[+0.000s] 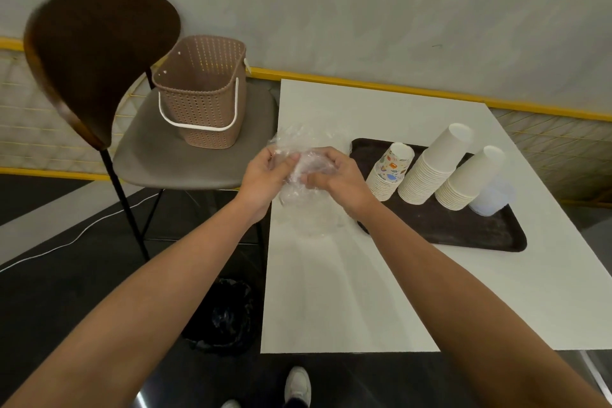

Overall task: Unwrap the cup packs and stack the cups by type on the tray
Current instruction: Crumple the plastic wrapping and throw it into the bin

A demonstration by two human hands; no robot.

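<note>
**Head camera: slippery wrap close to tall cup stacks**

Head view shows me both hands held up over the left edge of the white table point(347, 291). The left hand point(265, 172) and the right hand point(334, 175) each have their fingers curled tight round one bunch of clear plastic wrap point(308, 156), squeezing it between them. Some of it hangs loose under the hands. I cannot tell if any cup is left inside.

On the dark tray point(463, 232), just to the right, stand four upside-down stacks. These are patterned cups point(392, 172), two stacks of white cups point(433, 166) and clear cups point(493, 199) at the far right.

Here is what I think could go wrong. The wrap is thin and slick, so it may slip out and drop. Its loose end may brush the patterned cups, the nearest stack, and tip them. The stacks are tall and light, so one bump from the right arm could knock them over. The black bin bag point(225, 315) sits low on the floor, so a toss could miss.
</note>
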